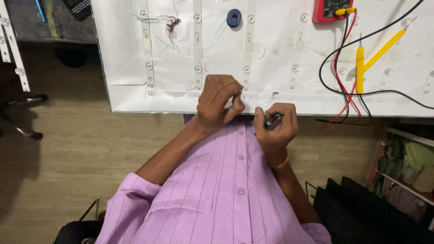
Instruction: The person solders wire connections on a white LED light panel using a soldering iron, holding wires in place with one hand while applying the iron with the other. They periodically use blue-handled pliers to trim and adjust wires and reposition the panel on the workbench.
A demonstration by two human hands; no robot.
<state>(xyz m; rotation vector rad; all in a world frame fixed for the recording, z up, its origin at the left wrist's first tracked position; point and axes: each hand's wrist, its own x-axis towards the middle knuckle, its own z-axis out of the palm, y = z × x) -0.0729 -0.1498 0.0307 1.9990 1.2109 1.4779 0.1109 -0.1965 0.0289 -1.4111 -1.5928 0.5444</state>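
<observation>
Right hand (pixel 276 129) is clamped around a small dark metal tool (pixel 273 121), thumb over its top, held just below the near edge of the white panel (pixel 122 49). An orange band (pixel 282 163) sits on that wrist. Left hand (pixel 219 101) is beside it, slightly higher, fingertips pinched together over the panel's near edge; whether anything is between them cannot be told, too small to see. Both hands are close, not touching.

The panel lies flat on the tabletop with several light strips (pixel 197 45) running away from its near edge, studded with small round lenses. Toward the panel's far edge: a blue tape roll (pixel 233 17), and left of it a tangle of thin wires (pixel 169 22). At the panel's far right corner: a red meter (pixel 333 10). Its red and black leads (pixel 337 68) loop across the panel's right part, ending in two yellow probes (pixel 360 68). Purple striped shirt (pixel 221 190) fills the area below the panel.
</observation>
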